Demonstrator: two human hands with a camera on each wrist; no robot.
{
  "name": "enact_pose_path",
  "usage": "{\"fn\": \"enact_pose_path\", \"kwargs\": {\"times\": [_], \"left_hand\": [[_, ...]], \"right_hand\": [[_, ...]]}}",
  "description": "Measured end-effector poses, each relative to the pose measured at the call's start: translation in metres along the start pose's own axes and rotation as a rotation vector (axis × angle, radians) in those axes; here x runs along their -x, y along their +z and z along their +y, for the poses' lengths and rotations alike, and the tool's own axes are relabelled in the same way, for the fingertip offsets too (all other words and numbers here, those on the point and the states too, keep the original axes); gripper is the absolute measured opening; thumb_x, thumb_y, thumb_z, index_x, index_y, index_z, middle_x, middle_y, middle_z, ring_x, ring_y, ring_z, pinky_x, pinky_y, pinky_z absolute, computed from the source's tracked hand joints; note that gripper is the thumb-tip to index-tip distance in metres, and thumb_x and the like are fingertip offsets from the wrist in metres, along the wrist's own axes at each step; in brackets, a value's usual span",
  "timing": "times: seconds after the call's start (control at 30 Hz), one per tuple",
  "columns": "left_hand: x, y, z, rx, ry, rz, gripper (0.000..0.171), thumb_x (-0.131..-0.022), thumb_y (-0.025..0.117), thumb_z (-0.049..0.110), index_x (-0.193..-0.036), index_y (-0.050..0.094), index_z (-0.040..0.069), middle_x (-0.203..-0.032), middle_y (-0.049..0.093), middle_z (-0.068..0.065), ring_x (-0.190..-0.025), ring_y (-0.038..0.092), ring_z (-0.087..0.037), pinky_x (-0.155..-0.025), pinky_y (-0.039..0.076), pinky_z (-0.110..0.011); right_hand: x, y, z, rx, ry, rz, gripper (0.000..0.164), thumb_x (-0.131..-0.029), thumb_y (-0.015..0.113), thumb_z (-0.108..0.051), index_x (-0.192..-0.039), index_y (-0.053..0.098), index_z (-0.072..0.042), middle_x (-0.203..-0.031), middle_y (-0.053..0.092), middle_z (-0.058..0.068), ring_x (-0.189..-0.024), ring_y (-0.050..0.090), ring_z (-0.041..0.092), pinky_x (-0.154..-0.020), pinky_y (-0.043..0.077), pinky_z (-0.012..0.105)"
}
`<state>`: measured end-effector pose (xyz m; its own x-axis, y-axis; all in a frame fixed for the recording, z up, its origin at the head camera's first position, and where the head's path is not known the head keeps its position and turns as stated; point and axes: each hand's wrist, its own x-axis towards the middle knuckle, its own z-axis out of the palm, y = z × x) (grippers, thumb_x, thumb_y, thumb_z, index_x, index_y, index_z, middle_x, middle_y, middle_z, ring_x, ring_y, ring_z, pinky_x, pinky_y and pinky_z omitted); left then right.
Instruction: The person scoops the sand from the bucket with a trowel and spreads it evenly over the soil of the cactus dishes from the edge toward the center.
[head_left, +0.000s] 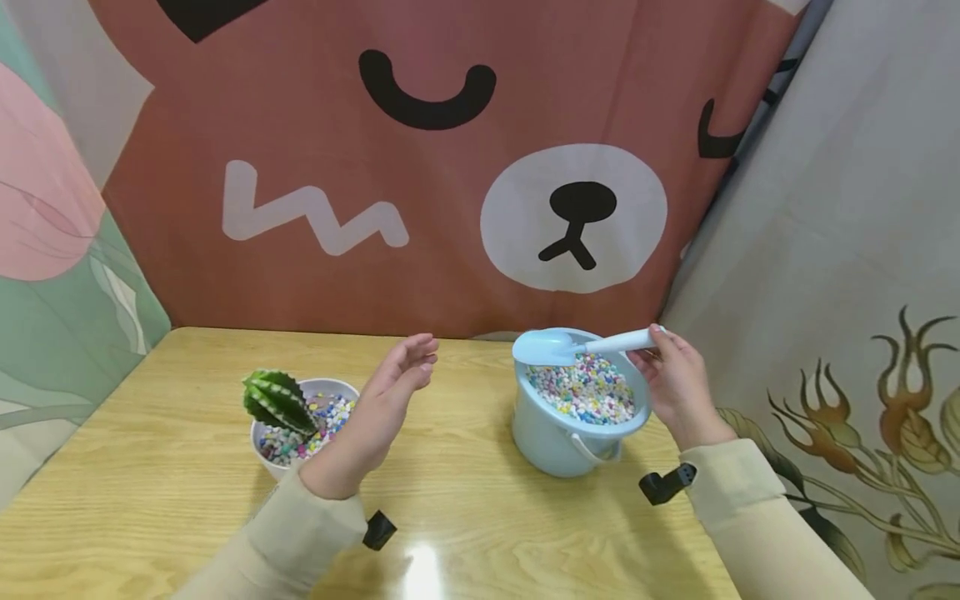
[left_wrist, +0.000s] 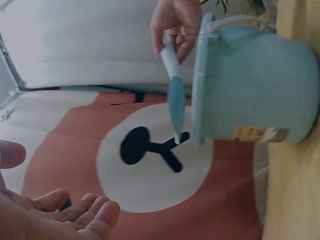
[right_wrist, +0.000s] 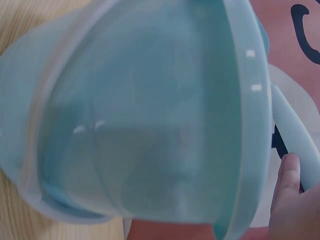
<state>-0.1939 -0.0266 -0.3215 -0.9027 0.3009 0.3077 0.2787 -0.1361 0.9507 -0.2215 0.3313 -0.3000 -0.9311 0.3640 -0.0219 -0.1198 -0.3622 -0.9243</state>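
In the head view my right hand (head_left: 677, 379) grips the white handle of a light-blue toy shovel (head_left: 546, 347). The shovel's scoop lies over the left rim of a light-blue bucket (head_left: 558, 446), above the many-coloured pebbles (head_left: 581, 390) inside. Whether the scoop touches the rim I cannot tell. My left hand (head_left: 381, 408) is raised with relaxed fingers, holding nothing, beside a white pot (head_left: 258, 442). A green cactus (head_left: 277, 402) leans left in that pot among coloured pebbles. From the left wrist, the shovel (left_wrist: 175, 100) appears edge-on near the bucket's mouth.
The pot and bucket stand apart on a wooden table (head_left: 457, 500). Behind the table hangs a red-brown curtain (head_left: 315, 292) with a bear face. A grey curtain (head_left: 825, 208) with plant prints hangs at the right. The bucket's white handle (head_left: 592, 450) hangs down in front.
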Motion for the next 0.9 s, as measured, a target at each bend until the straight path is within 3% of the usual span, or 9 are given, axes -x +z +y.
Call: {"fn": "enact_pose_path", "kwargs": {"times": [0.2,0.43,0.67,0.9], "left_hand": [[-0.012,0.013,-0.019,0.002,-0.085,-0.004,0.043,-0.102,0.041,0.011,-0.142,0.034,-0.003,-0.143,0.038,-0.02,-0.132,0.037,-0.034,-0.108,0.03,-0.049],[-0.02,0.03,-0.041,-0.024,-0.125,-0.019,0.044,-0.102,0.043,0.016,-0.142,0.036,0.0,-0.141,0.041,-0.019,-0.129,0.041,-0.034,-0.107,0.031,-0.05],[-0.027,0.047,-0.056,-0.04,-0.15,-0.027,0.045,-0.1,0.047,0.017,-0.141,0.039,0.0,-0.138,0.044,-0.018,-0.127,0.044,-0.034,-0.106,0.032,-0.051],[-0.034,0.061,-0.07,-0.074,-0.213,-0.049,0.048,-0.099,0.049,0.023,-0.141,0.04,0.003,-0.139,0.044,-0.015,-0.129,0.041,-0.032,-0.106,0.033,-0.051]], "right_hand": [[0.0,-0.013,-0.005,-0.036,-0.024,0.002,0.013,-0.097,0.059,-0.018,-0.089,0.063,-0.008,-0.087,0.059,0.003,-0.08,0.061,0.013,-0.077,0.054,0.023],[0.0,-0.033,-0.008,0.012,-0.038,0.01,0.013,-0.097,0.059,-0.021,-0.094,0.064,-0.009,-0.095,0.057,0.003,-0.084,0.06,0.013,-0.079,0.054,0.023],[0.002,-0.045,-0.012,-0.011,-0.043,0.007,0.013,-0.095,0.062,-0.021,-0.094,0.063,-0.007,-0.093,0.058,0.003,-0.083,0.062,0.013,-0.078,0.054,0.023],[0.007,-0.058,-0.014,0.068,-0.049,0.028,0.018,-0.095,0.062,-0.026,-0.099,0.06,-0.009,-0.1,0.055,0.003,-0.087,0.061,0.013,-0.08,0.053,0.022]]}}
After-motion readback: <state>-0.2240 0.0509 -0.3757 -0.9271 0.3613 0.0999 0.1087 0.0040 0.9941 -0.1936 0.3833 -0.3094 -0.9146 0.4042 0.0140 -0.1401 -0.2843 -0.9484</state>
